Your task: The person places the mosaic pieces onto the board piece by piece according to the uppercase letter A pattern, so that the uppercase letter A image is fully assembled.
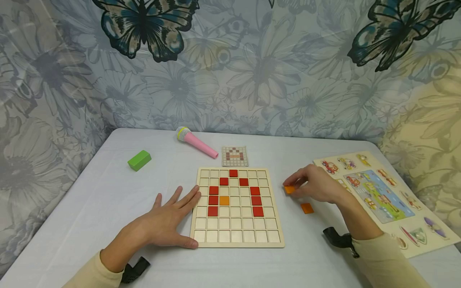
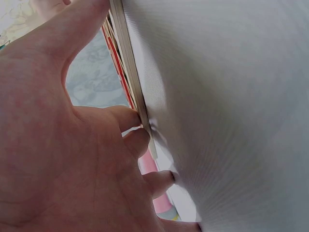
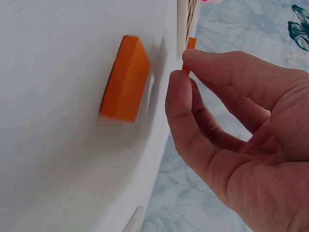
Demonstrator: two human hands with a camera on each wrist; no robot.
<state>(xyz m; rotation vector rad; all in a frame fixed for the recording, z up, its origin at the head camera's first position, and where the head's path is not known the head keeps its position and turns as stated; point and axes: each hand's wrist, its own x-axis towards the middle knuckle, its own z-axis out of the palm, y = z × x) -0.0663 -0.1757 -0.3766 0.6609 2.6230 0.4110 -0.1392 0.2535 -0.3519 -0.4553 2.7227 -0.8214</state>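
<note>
A wooden grid board (image 1: 237,236) lies mid-table with several red tiles (image 1: 255,201) and one orange tile (image 1: 224,201) in its cells. My left hand (image 1: 167,224) rests spread at the board's left edge, fingertips and thumb touching the frame; the left wrist view shows the palm (image 2: 87,164) beside the board's side (image 2: 130,63). To the right of the board, my right hand (image 1: 317,185) pinches an orange tile (image 1: 289,189) between thumb and fingers. Another orange tile (image 1: 307,208) lies on the table just below that hand, large in the right wrist view (image 3: 124,79).
A small pattern card (image 1: 235,156) lies behind the board, with a pink toy microphone (image 1: 199,144) to its left. Farther left sits a green block (image 1: 139,160). A picture puzzle board (image 1: 389,200) covers the table's right side, partly under my right forearm.
</note>
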